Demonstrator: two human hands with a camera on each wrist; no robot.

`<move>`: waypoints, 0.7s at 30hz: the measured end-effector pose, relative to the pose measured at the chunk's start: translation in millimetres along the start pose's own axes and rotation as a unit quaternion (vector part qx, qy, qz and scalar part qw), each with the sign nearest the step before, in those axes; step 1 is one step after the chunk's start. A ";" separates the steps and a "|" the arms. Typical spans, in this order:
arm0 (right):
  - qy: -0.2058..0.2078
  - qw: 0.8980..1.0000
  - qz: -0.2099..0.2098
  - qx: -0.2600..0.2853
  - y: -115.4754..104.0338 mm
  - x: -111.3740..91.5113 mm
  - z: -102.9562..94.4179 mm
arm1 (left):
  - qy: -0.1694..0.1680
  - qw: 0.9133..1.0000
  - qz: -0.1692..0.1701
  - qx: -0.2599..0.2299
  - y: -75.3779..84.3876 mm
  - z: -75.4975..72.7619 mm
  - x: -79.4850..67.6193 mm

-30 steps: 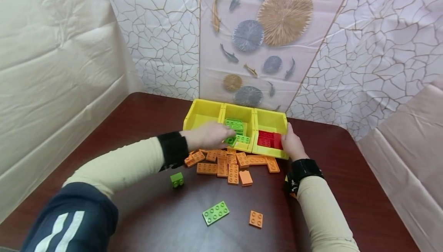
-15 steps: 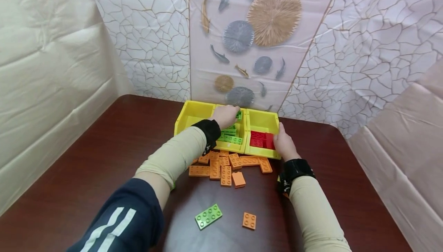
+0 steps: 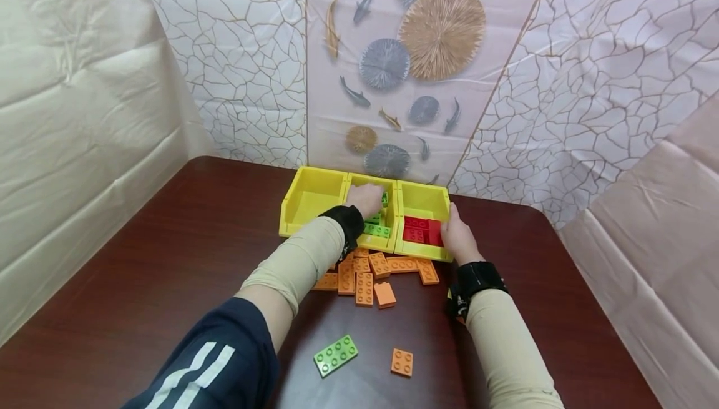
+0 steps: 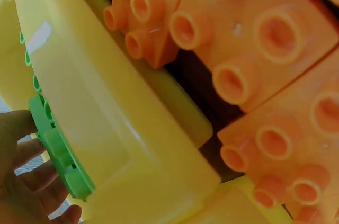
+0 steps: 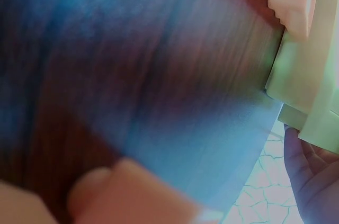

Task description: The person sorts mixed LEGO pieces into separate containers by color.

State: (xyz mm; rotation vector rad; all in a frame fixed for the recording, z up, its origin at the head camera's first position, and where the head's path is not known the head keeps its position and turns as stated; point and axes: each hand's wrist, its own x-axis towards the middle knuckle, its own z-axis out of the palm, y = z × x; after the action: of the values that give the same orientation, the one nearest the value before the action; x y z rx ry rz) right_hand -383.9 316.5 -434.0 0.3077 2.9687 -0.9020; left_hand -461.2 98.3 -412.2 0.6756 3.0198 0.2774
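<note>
My left hand [image 3: 365, 200] is down in the middle compartment of a yellow three-part bin [image 3: 310, 206], pinching a green toy brick [image 3: 384, 198]. In the left wrist view, its fingers [image 4: 39, 173] lie along that green brick [image 4: 61, 150], beside the bin wall [image 4: 122, 128]. More green bricks [image 3: 377, 230] rest in the same compartment, partly covered by the hand. My right hand [image 3: 460, 237] grips the bin's right side wall, with the thumb along the rim. Red bricks [image 3: 421, 231] lie in the right compartment beside it.
Several orange bricks [image 3: 364, 288] crowd the table before the bin. Nearer me lie a green eight-stud brick [image 3: 335, 356] and a small orange brick [image 3: 401, 362]. Something yellow and orange is partly hidden by the right wrist. A patterned cloth [image 3: 236, 84] hangs behind the table.
My left hand has moved from the compartment's front with the green brick, further back and right, then dipped slightly. The right hand keeps its grip. The left arm now covers the small green table brick.
</note>
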 end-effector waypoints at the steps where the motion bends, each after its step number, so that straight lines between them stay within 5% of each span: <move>1: 0.000 1.000 0.000 0.001 -0.3 -0.7 0.2 | -0.004 1.000 0.000 -0.004 -0.1 -0.7 -1.7; 10: -0.001 1.000 -0.001 0.010 -4.5 -1.8 -0.5 | -0.030 0.999 0.024 -0.011 -3.7 -13.9 -18.7; 21: -0.006 1.000 0.002 -0.006 -1.9 -0.2 -0.8 | -0.007 0.991 0.128 0.045 -6.7 -29.3 -59.8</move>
State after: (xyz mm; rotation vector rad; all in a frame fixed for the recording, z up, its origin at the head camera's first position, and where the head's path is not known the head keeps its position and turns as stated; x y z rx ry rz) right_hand -384.1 315.4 -432.3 0.3076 2.9589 -0.8823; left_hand -412.1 62.0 -384.9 1.0708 2.9446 0.1411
